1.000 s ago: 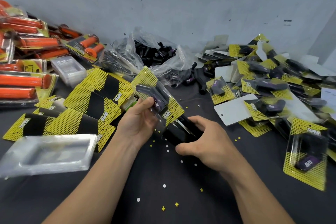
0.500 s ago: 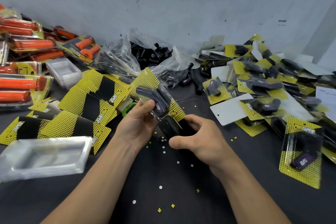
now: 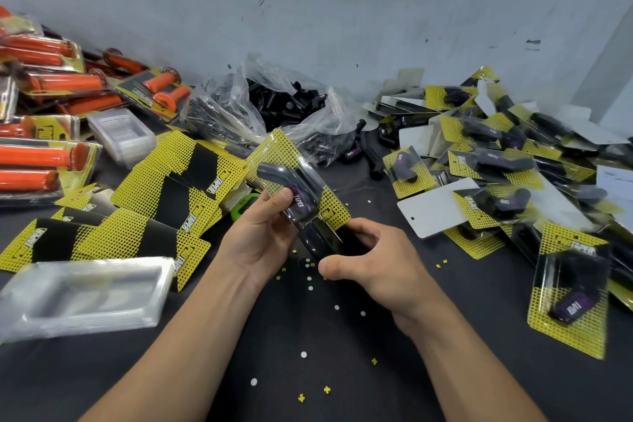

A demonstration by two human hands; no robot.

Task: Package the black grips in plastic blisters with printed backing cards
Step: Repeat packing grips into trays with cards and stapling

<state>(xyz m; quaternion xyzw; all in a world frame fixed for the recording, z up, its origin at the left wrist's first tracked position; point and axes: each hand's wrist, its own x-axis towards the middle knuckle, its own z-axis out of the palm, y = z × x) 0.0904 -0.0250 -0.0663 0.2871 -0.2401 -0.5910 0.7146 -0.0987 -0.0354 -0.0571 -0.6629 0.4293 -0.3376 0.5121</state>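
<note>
Empty blister stack (image 3: 85,295) lower left is blurred and clipped by the frame edge; right hand (image 3: 373,271) covers part of the black object (image 3: 317,240) under the blister pack (image 3: 294,181), unidentifiable.

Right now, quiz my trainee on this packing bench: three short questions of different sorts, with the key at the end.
1. True or false: the right hand is empty.
2. What does the left hand hold? A) an orange grip B) a blister pack backed by a yellow card C) a roll of tape
3. Fill in: the loose black grips at the back lie in a clear plastic ___.

Key: 1 false, its fingers curl round a dark object at the pack's lower end; 2 B; 3 bag.
</note>
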